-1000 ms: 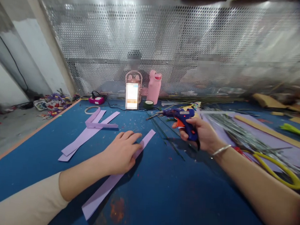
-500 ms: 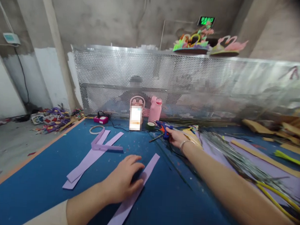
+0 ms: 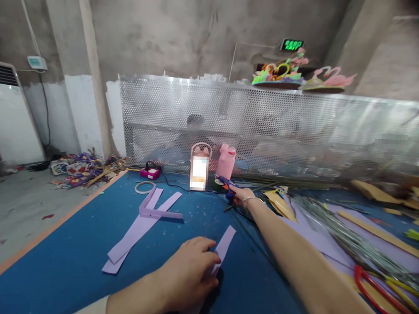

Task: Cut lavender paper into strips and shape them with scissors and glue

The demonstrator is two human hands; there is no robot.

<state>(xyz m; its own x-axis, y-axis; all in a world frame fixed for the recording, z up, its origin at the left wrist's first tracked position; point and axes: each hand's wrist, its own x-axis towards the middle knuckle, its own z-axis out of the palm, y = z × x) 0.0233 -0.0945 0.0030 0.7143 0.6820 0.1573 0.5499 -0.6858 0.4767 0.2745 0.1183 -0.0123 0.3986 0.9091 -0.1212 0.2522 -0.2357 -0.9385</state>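
Observation:
My left hand (image 3: pixel 186 275) lies near the front edge of the blue table (image 3: pixel 69 257), its fingers curled down on a lilac paper strip (image 3: pixel 224 243) that runs away to the upper right. My right arm stretches far across the table. At the back, my right hand (image 3: pixel 238 195) is closed on a blue glue gun (image 3: pixel 225 184) with an orange trigger, close to the pink bottle (image 3: pixel 226 162). The gun's nozzle points left, and thin dark wires lie on the table just below it.
More lilac strips (image 3: pixel 137 228) lie left of centre, with a tape ring (image 3: pixel 144 187) and a pink power box (image 3: pixel 150 173) behind them. A bundle of wire stems (image 3: pixel 338 227), paper sheets and red-handled scissors (image 3: pixel 380 294) fill the right side. A perforated metal screen (image 3: pixel 283 128) closes the back.
My right hand has carried the glue gun from mid-table out to the back beside the pink bottle. My view has tilted upward. My left hand has stayed on the strip.

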